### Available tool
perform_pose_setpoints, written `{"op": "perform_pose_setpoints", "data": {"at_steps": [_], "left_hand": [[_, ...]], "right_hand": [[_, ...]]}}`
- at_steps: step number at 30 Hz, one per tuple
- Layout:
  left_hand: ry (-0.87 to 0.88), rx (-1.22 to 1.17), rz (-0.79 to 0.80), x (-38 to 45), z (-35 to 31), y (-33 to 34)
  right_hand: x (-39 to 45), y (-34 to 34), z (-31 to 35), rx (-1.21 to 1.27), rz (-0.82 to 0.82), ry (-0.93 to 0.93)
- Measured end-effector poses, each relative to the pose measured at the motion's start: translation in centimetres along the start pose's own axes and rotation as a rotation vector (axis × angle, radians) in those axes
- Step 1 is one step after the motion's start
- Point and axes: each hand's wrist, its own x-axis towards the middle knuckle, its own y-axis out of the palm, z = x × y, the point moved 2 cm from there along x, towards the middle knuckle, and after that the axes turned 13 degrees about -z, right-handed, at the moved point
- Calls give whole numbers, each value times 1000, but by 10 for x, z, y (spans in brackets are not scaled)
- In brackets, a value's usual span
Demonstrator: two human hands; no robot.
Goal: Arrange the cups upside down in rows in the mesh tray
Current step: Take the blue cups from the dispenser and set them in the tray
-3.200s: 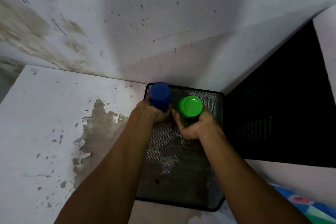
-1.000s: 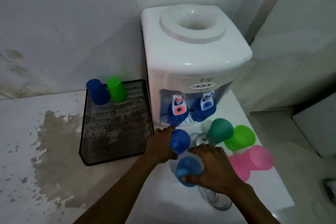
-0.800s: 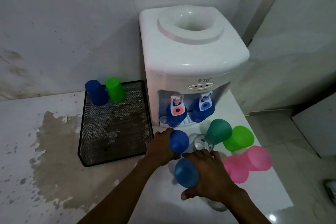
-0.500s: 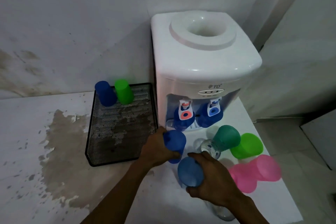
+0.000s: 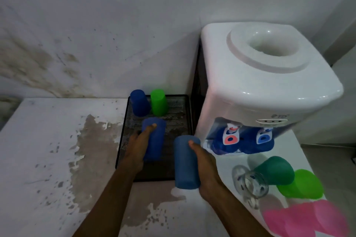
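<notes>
Down low, two bare arms reach forward over the white bench point(image 5: 38, 159), which has brown patches where the paint has peeled. On the near right, two pink cups point(image 5: 306, 219) lie blurry at the corner. Just past them sit a light green cup point(image 5: 302, 186), a dark green cup point(image 5: 275, 171) and a clear glass point(image 5: 250, 181), all close together on the white top in front of the water machine.

The right hand point(image 5: 204, 165) is wrapped around a light blue cup point(image 5: 185, 161), with the thumb on the side of the cup. This cup is held above the near right corner of the black mesh tray point(image 5: 125, 140).

The left hand point(image 5: 138, 144) is closed around a darker blue cup point(image 5: 154, 140), thumb pressed on its side. This cup is over the middle of the tray. I cannot tell if it touches the mesh.

Farther back, at the far left corner of the tray, two cups stand upside down, side by side. One is a dark blue cup point(image 5: 139, 105) and the one on its right is a bright green cup point(image 5: 159, 102). They are just beside each other in a row near the wall.

To the right of the tray stands the white water machine point(image 5: 269, 82). It has a round hole on top and two blue taps, one with a red mark point(image 5: 230, 137) and one with a blue mark point(image 5: 264, 137).

Behind it all is a white wall point(image 5: 115, 25) with dark stains and small specks.
</notes>
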Motion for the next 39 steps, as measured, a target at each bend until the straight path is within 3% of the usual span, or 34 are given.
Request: {"op": "perform_pose_setpoints", "data": {"at_steps": [4, 7, 15, 21, 30, 36, 39], "left_hand": [[-59, 22, -57, 21, -16, -10], [-62, 56, -58, 42, -21, -17], [-24, 100, -35, 80, -18, -26], [-42, 122, 3, 95, -18, -17], [-89, 101, -1, 102, -26, -2], [-103, 206, 19, 91, -22, -3], [-77, 276, 62, 85, -22, -2]], "right_hand": [[23, 43, -3, 339, 191, 455], [42, 64, 10, 453, 198, 587], [116, 148, 45, 636, 82, 498], [150, 176, 60, 765, 0, 533], [162, 181, 61, 499, -100, 683], [151, 166, 53, 448, -70, 631], [135, 149, 40, 270, -32, 525]]}}
